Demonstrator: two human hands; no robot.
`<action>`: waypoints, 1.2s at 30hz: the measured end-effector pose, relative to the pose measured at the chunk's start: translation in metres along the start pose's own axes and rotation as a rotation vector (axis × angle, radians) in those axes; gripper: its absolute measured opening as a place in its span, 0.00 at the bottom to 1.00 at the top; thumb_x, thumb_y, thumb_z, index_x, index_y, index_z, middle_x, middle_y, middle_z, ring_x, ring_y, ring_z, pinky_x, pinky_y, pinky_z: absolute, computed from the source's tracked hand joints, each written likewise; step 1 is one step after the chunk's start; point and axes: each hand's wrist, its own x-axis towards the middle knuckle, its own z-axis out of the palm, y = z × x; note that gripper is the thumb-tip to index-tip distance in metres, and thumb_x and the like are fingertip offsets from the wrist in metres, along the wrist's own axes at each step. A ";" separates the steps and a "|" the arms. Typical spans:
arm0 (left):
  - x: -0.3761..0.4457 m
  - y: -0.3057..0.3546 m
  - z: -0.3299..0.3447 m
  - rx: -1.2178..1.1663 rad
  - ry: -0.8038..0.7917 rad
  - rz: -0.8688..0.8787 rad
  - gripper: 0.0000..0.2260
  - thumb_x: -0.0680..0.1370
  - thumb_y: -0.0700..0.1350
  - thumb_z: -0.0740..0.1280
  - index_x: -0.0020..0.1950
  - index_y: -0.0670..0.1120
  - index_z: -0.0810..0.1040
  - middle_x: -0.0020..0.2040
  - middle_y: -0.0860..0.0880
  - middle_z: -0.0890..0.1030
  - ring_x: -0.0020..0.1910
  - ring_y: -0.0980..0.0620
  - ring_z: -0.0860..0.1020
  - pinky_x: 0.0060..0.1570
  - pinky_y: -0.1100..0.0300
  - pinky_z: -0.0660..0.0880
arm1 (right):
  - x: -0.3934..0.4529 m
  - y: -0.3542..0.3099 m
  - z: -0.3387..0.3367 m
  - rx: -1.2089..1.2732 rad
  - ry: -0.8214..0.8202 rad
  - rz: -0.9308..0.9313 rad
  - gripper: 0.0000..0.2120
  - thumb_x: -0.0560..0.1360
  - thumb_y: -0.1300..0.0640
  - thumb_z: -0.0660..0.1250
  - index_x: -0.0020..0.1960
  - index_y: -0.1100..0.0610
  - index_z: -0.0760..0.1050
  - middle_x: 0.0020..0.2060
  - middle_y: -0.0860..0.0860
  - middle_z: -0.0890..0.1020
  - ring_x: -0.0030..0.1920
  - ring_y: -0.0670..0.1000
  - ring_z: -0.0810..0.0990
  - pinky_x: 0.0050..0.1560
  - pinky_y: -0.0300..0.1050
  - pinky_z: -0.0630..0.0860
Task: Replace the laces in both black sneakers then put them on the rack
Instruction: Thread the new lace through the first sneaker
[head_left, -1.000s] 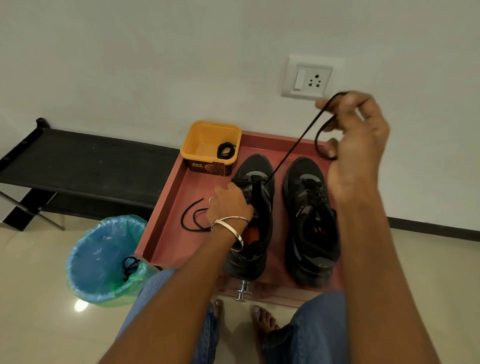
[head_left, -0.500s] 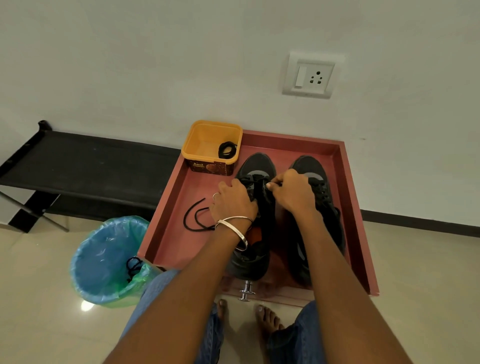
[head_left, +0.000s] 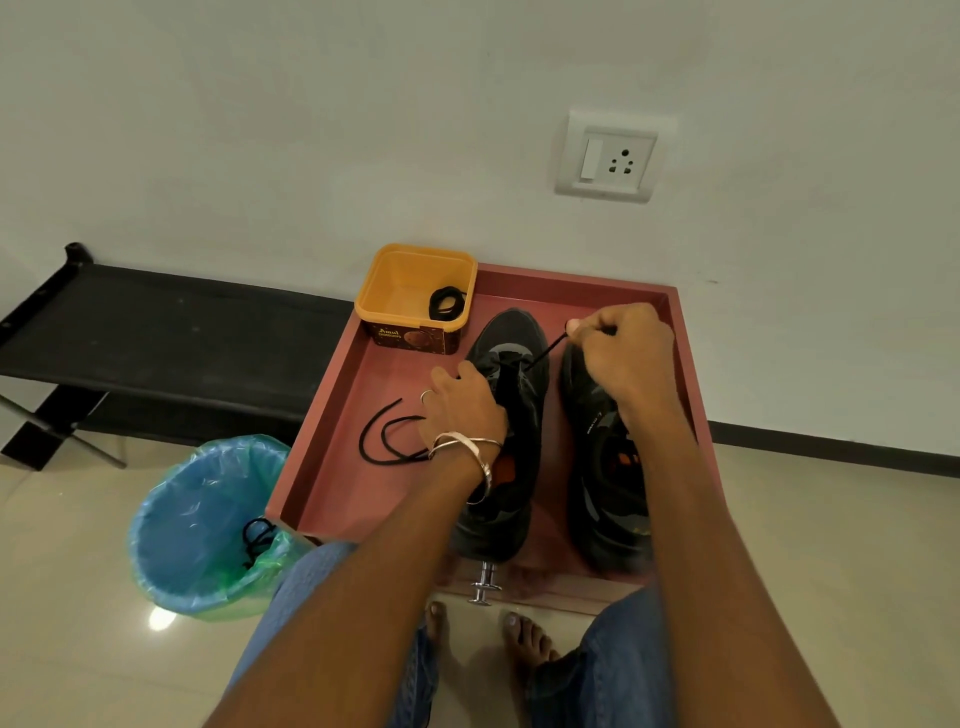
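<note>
Both forearms are stretched forward over the knees into the red tray (head_left: 332, 415). The left hand (head_left: 462, 410) is laid on the left sneaker (head_left: 511, 415), fingers curled over its tongue. A loose lace (head_left: 382, 441) is seen beside it. Farther on, the right hand (head_left: 621, 353) is raised above the right sneaker (head_left: 605, 467), pinching a taut lace end (head_left: 545, 353).

Plain off-white painted wall (head_left: 311, 130) with white plastic switch-and-socket plate (head_left: 609, 158) mounted at right. Dark skirting strip (head_left: 831, 447) along its base. Glossy beige tiled floor (head_left: 62, 649), bright light reflection (head_left: 162, 618) beside blue-lined waste bin (head_left: 197, 525).
</note>
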 end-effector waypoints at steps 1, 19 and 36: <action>0.000 0.000 0.000 -0.002 -0.002 -0.006 0.17 0.76 0.46 0.67 0.61 0.42 0.67 0.61 0.40 0.67 0.59 0.38 0.71 0.47 0.47 0.72 | 0.001 0.003 0.001 -0.039 -0.035 0.005 0.10 0.77 0.55 0.68 0.41 0.60 0.82 0.37 0.51 0.82 0.38 0.48 0.78 0.47 0.43 0.74; 0.012 -0.011 -0.012 -0.254 -0.052 0.010 0.25 0.65 0.58 0.75 0.58 0.51 0.78 0.57 0.47 0.79 0.56 0.44 0.77 0.54 0.46 0.76 | -0.004 0.002 0.041 0.237 -0.296 0.344 0.19 0.82 0.51 0.57 0.52 0.65 0.79 0.33 0.51 0.78 0.30 0.48 0.70 0.32 0.43 0.65; 0.012 -0.011 -0.018 -0.322 0.003 0.033 0.18 0.71 0.49 0.73 0.60 0.49 0.81 0.56 0.47 0.82 0.56 0.47 0.79 0.53 0.55 0.76 | 0.002 0.019 0.078 -0.314 -0.178 -0.131 0.07 0.75 0.60 0.69 0.49 0.62 0.84 0.44 0.57 0.84 0.47 0.55 0.82 0.45 0.45 0.79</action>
